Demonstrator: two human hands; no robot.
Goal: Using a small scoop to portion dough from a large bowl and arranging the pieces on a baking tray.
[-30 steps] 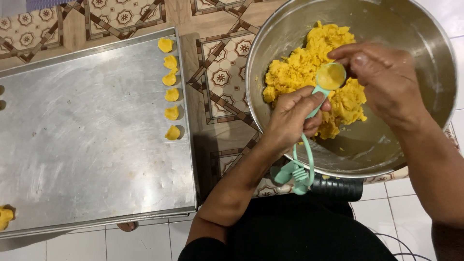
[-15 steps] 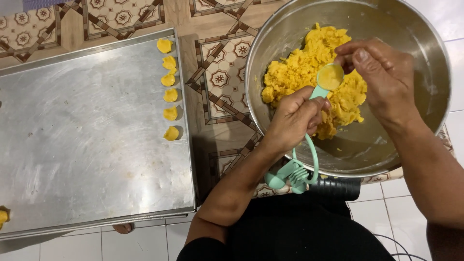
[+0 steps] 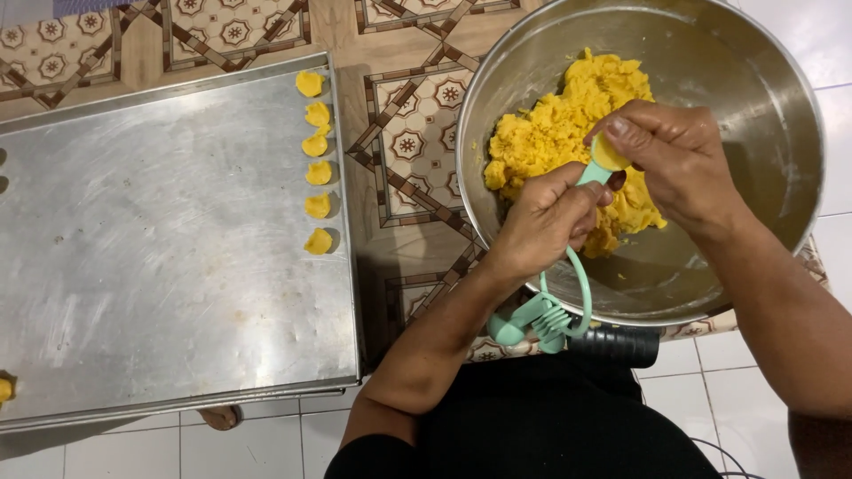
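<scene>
My left hand point(image 3: 543, 222) grips a mint-green measuring spoon point(image 3: 596, 170) from a ringed set whose other spoons point(image 3: 541, 318) dangle below the hand. The spoon's bowl is full of yellow dough. My right hand point(image 3: 679, 160) presses its thumb and fingers onto the dough in that spoon. Both hands hover over a large steel bowl point(image 3: 763, 106) holding a heap of yellow dough point(image 3: 555, 124). Several small shaped dough pieces point(image 3: 317, 168) sit in a column along the right edge of a flat metal baking tray point(image 3: 160, 248) to the left.
A patterned brown mat point(image 3: 413, 142) lies under tray and bowl. One more dough piece point(image 3: 5, 388) sits at the tray's lower left edge. White floor tiles point(image 3: 248, 443) lie below, with a toe point(image 3: 217, 417) peeking under the tray. A black object point(image 3: 617, 344) rests beside the bowl's near rim.
The right hand has shifted from resting over the dough heap to pinching and pressing the dough in the spoon. The left hand stays on the spoon handle.
</scene>
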